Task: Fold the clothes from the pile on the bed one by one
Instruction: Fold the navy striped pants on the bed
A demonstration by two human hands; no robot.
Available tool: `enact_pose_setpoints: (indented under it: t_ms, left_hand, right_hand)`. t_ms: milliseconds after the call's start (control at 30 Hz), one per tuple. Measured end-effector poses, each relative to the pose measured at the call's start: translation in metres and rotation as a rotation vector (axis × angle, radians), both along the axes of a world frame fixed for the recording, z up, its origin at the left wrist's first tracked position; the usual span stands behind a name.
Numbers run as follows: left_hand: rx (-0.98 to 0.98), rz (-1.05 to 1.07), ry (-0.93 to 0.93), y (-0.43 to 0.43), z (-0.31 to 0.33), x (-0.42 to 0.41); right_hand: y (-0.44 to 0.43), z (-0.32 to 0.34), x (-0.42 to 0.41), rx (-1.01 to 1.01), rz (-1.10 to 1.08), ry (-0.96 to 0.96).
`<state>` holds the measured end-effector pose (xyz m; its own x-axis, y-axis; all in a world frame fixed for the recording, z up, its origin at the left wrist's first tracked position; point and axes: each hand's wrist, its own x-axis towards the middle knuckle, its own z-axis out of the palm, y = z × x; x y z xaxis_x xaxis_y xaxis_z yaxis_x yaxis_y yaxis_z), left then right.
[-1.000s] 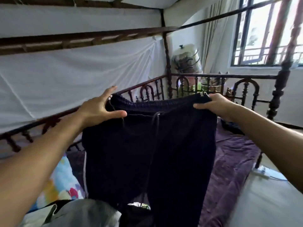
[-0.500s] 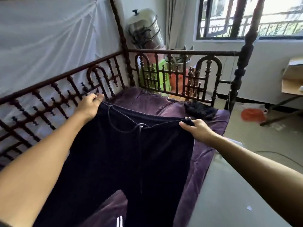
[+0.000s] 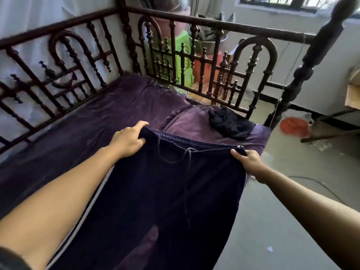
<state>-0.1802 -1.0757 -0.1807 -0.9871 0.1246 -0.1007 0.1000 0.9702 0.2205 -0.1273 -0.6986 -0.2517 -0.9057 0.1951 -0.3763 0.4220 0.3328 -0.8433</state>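
A pair of dark navy track pants [image 3: 165,191] with a drawstring and white side stripes is stretched out by its waistband low over the purple bed cover [image 3: 87,125]. My left hand [image 3: 128,140] grips the left corner of the waistband. My right hand [image 3: 248,162] pinches the right corner, near the bed's edge. The legs run down toward me and out of view. A small dark garment [image 3: 229,121] lies crumpled on the purple pillow at the bed's far right corner.
A dark carved wooden railing [image 3: 194,61] fences the far and left sides of the bed, with a thick post [image 3: 303,67] at the right corner. Grey floor [image 3: 272,211] lies to the right. Green and red plastic items stand behind the railing.
Both hands have lowered the pants from chest height down toward the bed cover, and my view has tilted down with them.
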Motion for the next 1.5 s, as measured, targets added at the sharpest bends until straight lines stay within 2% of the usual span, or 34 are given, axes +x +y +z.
enact_pose_setpoints:
  t_ms: [67,133,200,367,600,700,767,833,933,1033,1200,1333,1500]
  left_hand:
    - [0.321,0.184,-0.101,0.02,-0.021,-0.044]
    - [0.608,0.351,-0.113,0.04,-0.04,-0.085]
    - [0.718,0.426,-0.107,0.06,-0.056,-0.121]
    - [0.714,0.44,-0.063,0.121,-0.092,-0.198]
    - [0.564,0.536,-0.011,0.184,-0.152,-0.296]
    - [0.541,0.598,-0.024,0.192,-0.18,-0.324]
    - [0.496,0.597,-0.064,0.187,-0.197,-0.321]
    - [0.456,0.601,-0.101,0.174,-0.212,-0.299]
    - [0.402,0.682,-0.188,0.146,-0.228,-0.238]
    - [0.339,0.804,-0.29,0.113,-0.235,-0.153]
    - [0.313,1.15,-0.463,0.052,-0.237,0.004]
    - [0.305,1.354,-0.508,-0.003,-0.238,0.124]
    - [0.217,1.444,-0.497,-0.092,-0.263,0.234]
  right_hand:
    - [0.016,-0.013,-0.029,0.016,-0.029,-0.028]
    - [0.036,-0.029,-0.057,0.018,-0.091,-0.045]
    - [0.054,-0.045,-0.081,0.025,-0.158,-0.062]
    - [0.103,-0.086,-0.146,0.009,-0.219,-0.123]
    - [0.146,-0.172,-0.255,0.015,-0.182,-0.279]
    - [0.162,-0.204,-0.288,0.134,-0.129,-0.337]
    - [0.169,-0.213,-0.3,0.301,0.009,-0.411]
    - [0.165,-0.215,-0.304,0.472,0.175,-0.461]
    - [0.132,-0.212,-0.307,0.606,0.347,-0.408]
    - [0.071,-0.207,-0.301,0.596,0.569,-0.35]
    - [-0.054,-0.196,-0.264,0.522,0.866,-0.32]
    - [-0.142,-0.197,-0.211,0.49,1.042,-0.295]
    - [-0.223,-0.215,-0.135,0.575,1.195,-0.253]
